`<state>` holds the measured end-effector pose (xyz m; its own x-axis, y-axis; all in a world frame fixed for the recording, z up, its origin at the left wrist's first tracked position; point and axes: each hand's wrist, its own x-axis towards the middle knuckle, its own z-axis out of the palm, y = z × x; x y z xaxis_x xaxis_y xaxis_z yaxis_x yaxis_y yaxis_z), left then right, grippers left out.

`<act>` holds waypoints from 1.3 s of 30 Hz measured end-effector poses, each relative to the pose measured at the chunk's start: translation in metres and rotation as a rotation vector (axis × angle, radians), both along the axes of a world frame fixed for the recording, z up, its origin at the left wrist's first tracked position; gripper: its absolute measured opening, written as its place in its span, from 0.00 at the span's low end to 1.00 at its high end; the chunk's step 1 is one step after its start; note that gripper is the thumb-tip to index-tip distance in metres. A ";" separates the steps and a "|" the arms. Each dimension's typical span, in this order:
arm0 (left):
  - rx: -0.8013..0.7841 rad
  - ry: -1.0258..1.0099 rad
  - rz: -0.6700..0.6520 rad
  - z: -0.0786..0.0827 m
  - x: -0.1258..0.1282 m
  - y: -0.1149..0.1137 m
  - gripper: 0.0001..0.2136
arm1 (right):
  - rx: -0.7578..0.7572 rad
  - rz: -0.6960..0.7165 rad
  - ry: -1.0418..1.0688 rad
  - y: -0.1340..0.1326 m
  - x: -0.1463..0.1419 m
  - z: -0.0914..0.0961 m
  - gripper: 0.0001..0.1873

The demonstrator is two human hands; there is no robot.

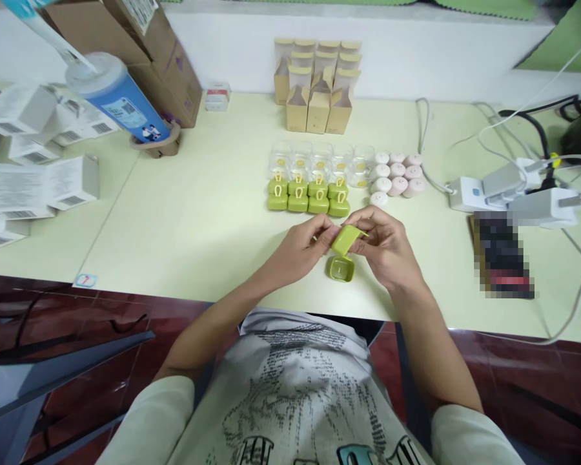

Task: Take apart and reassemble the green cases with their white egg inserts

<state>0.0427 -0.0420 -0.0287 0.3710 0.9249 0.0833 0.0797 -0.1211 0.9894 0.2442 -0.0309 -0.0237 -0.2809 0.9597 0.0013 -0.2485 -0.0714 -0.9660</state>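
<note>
Both my hands are closed on a light green plastic lid (345, 239) with a thin strap sticking out to the right. My left hand (304, 247) pinches its left edge, and my right hand (383, 245) grips its right side. Just under the lid, an open green plastic cup (340, 268) rests on the table, hollow side up. Beyond my hands stand two rows of closed green containers (298, 200) with pale yellow loops on top. Behind them are clear plastic cups (321, 156) with yellow marks, and to their right several white and pink round pieces (397, 170).
Open kraft boxes (317, 97) stand against the wall. To the left are white cartons (39, 184), a blue cup (130, 106) in a holder and a cardboard box (169, 71). Chargers with cables (503, 187) and a blurred-out dark phone-like object (501, 255) lie to the right.
</note>
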 end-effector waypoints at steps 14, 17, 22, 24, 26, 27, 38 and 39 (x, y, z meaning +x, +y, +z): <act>0.190 0.053 0.236 0.007 -0.005 0.004 0.28 | 0.061 0.014 -0.005 -0.005 -0.003 0.003 0.26; 0.219 0.045 0.311 0.002 -0.004 0.004 0.24 | 0.093 0.083 -0.071 -0.005 -0.001 0.001 0.28; 0.331 0.105 0.369 0.002 -0.004 0.002 0.23 | 0.147 0.049 -0.161 -0.005 -0.004 -0.003 0.33; 0.342 0.112 0.354 0.004 -0.005 0.002 0.25 | 0.189 0.007 -0.192 -0.005 -0.005 -0.003 0.32; 0.325 0.097 0.347 0.007 -0.007 0.002 0.27 | 0.227 -0.003 -0.229 -0.006 -0.005 -0.002 0.30; 0.317 0.088 0.345 0.007 -0.007 0.002 0.27 | 0.244 -0.001 -0.244 -0.006 -0.004 -0.002 0.29; 0.319 0.128 0.425 0.017 -0.028 0.006 0.12 | 0.424 -0.378 -0.384 0.006 0.032 -0.004 0.26; 0.339 0.160 0.466 0.019 -0.039 0.009 0.10 | 0.444 -0.433 -0.405 0.010 0.038 -0.004 0.26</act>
<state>0.0041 -0.0329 -0.0093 -0.0355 0.9247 0.3791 0.3452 -0.3447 0.8730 0.2826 -0.0214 -0.0281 0.0617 0.9180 0.3918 0.2159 0.3710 -0.9032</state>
